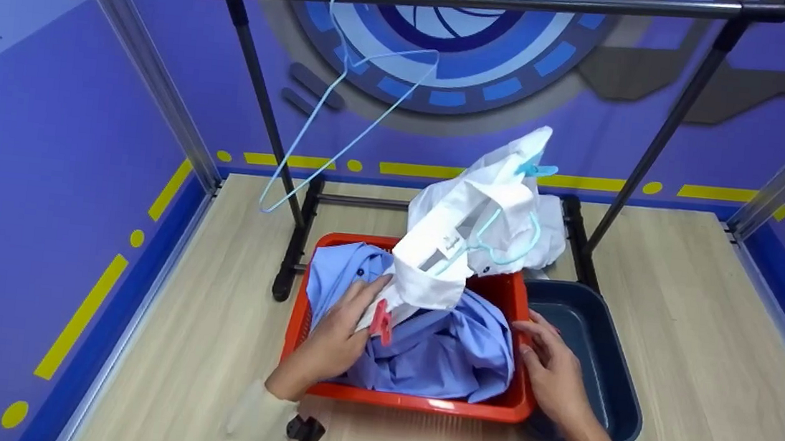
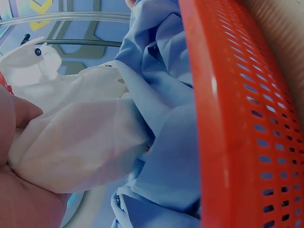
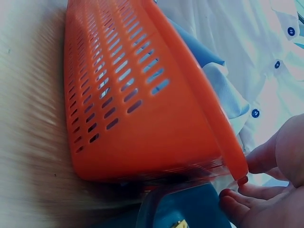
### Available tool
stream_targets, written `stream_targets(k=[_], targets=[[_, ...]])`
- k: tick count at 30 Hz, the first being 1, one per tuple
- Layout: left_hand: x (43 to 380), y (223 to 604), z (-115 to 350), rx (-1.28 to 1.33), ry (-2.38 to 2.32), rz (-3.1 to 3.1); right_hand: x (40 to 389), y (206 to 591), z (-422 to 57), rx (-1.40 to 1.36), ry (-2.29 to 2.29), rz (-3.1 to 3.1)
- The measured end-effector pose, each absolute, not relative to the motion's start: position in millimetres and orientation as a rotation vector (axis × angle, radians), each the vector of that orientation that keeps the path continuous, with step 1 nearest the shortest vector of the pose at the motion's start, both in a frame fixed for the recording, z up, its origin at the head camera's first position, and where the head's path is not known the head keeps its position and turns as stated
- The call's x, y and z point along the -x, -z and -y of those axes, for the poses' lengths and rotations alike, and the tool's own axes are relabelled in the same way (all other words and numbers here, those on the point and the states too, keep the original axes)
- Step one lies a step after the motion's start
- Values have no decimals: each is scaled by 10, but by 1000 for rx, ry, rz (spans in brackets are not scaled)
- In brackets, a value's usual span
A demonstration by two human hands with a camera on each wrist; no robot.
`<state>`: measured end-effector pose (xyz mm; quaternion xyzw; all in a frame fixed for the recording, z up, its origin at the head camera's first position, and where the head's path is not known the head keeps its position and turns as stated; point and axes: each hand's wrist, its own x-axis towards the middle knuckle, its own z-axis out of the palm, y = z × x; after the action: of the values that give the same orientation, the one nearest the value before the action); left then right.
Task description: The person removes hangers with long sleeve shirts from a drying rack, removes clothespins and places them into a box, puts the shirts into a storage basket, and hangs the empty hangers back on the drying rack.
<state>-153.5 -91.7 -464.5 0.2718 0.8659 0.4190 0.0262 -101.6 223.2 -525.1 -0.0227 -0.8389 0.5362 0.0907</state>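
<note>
A white shirt with dark buttons lies bunched over the red basket, its collar upward. My left hand grips the shirt's near edge beside a red clothespin; the left wrist view shows the white cloth between thumb and fingers. A turquoise clothespin sits on the shirt's far part, and a light-blue hanger shows at its collar. Under it, a blue garment fills much of the basket. My right hand holds the basket's right rim, thumb and fingers around it.
A dark blue basin stands right of the basket, partly beneath its side. Behind is a black clothes rack, with a light-blue wire hanger hanging from its bar at left. Patterned walls enclose the wooden surface.
</note>
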Motion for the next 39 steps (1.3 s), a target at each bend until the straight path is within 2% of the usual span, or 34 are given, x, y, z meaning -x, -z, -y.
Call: stream_targets(k=[18,28,39], targets=[[1477,4771,928,-841,-1173,-2724,1037,5153,-2304,317,-1850,2372],[1463,4790,968,-889,-1128,-2746,1044,5055,-2383,359,-1813,2312],[1461,4812,996,-884,-1019,-2767,1107,4774,-2546,426,-1709,2378]])
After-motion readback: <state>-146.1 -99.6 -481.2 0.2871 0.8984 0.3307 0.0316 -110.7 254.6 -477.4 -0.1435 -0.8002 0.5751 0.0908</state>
